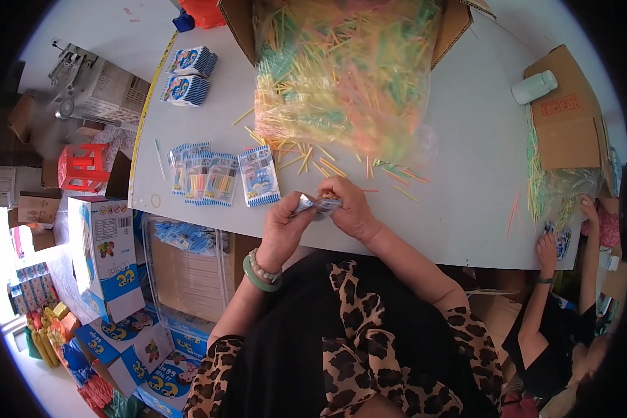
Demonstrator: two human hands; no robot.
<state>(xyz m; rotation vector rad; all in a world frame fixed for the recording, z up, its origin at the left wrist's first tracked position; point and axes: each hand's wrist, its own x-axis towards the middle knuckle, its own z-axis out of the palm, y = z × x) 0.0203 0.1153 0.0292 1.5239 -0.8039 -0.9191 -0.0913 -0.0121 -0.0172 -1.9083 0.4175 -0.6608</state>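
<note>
Near the table's front edge, my left hand (286,221) and my right hand (350,210) are both closed on a small shiny plastic packet (316,205). The fingers cover much of it, and what is in it cannot be made out. A green bangle and a beaded bracelet circle my left wrist. Just beyond my left hand lies a blue and white printed packet (259,177). Left of that, several clear-fronted packets of coloured sticks (210,179) overlap. Loose thin plastic sticks (333,168) in yellow, orange and green are scattered beyond my hands.
A cardboard box (452,31) with a clear bag of coloured sticks (341,83) spills over the far table. Stacked packets (188,75) stand far left. At right, another person's hands (547,249) work by a second box (568,115). Printed cartons (104,254) and a red stool (83,167) are left.
</note>
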